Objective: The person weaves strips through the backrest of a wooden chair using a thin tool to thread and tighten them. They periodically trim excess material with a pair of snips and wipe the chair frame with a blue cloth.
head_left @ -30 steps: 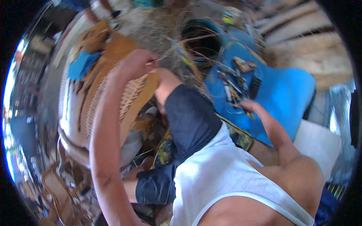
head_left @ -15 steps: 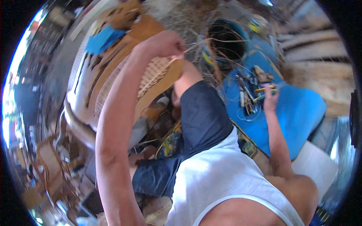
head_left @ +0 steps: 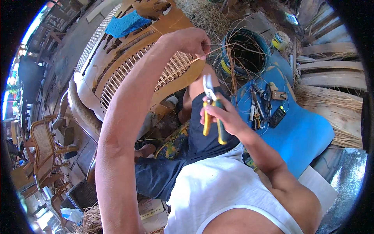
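My right hand (head_left: pixel 226 117) grips pruning shears (head_left: pixel 209 93) with yellow and dark green handles, held over my thigh with the blades pointing up and away. My left hand (head_left: pixel 196 42) is closed in a pinch at the rim of a wooden chair part (head_left: pixel 171 89). A thin cane strand (head_left: pixel 220 50) runs right from its fingers towards a dark bucket. Rows of woven cane (head_left: pixel 169 72) fill the opening in the wood, partly hidden by my left forearm. The shear blades are a short way from the pinching fingers, touching nothing.
A blue sponge-like piece (head_left: pixel 126 24) lies on the wood. The bucket (head_left: pixel 268 58) holds loose cane strands. Hand tools and a black phone (head_left: pixel 277 116) lie on a blue surface (head_left: pixel 307 124) at right. A rattan chair (head_left: pixel 44 144) stands at left; cane bundles (head_left: pixel 331 113) lie far right.
My right hand has lifted the shears off the blue surface and brought them left, over my thigh. My left hand stays pinched at the chair rim. The view has shifted slightly.
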{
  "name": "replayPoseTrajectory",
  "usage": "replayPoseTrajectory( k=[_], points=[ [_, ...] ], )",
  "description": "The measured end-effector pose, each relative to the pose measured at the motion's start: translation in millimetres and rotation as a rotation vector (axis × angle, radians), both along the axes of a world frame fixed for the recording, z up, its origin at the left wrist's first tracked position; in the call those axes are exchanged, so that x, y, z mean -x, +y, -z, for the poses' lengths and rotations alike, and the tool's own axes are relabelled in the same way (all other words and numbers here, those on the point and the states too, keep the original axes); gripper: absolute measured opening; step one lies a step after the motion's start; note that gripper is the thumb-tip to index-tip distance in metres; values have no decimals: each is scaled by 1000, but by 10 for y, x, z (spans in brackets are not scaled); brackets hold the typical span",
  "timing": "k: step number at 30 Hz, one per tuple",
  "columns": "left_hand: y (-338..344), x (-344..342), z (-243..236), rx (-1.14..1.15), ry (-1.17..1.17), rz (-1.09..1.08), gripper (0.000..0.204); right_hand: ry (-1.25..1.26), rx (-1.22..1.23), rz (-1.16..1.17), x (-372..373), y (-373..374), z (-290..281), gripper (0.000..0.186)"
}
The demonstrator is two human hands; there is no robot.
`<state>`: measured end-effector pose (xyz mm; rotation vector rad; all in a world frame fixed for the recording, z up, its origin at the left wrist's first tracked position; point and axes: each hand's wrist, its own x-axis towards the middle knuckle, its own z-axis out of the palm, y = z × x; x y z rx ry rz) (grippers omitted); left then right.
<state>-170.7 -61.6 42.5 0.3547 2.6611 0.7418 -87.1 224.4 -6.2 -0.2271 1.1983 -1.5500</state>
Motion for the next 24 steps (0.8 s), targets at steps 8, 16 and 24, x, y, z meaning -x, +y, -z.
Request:
replayPoseTrajectory(
  k=[8,16,24],
  points=[
    [-27,-17,60,-63,11,-58,29,323,-1,101,64,-594,225,36],
    [17,-5,58,-85,-31,-74,26,438,-92,75,169,-661,74,36],
    [39,-10,121,-80,-7,-125,27,459,-61,105,125,-679,206,37]
  ],
)
